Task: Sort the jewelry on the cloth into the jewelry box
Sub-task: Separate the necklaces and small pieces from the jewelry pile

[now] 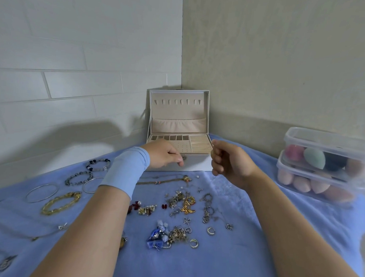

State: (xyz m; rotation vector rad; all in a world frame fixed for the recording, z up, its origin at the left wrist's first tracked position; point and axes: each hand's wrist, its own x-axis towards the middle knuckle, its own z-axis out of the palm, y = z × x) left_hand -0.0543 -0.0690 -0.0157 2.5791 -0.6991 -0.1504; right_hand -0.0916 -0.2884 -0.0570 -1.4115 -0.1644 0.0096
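Head view: jewelry [183, 204] loose on cloth [235, 254], before open jewelry box [197, 164].
Left hand [164, 153]: grips its front — could shove it.
Right hand [228, 158]: curled, contents unclear; small piece might drop.

the left forearm [87, 228] wears a pale blue cuff [124, 169] of smooth, stretchy cloth. it wraps the wrist snugly from the base of the left hand [164, 153] partway down the arm and ends in a straight hem. the right forearm [298, 235] and right hand [230, 160] are bare.
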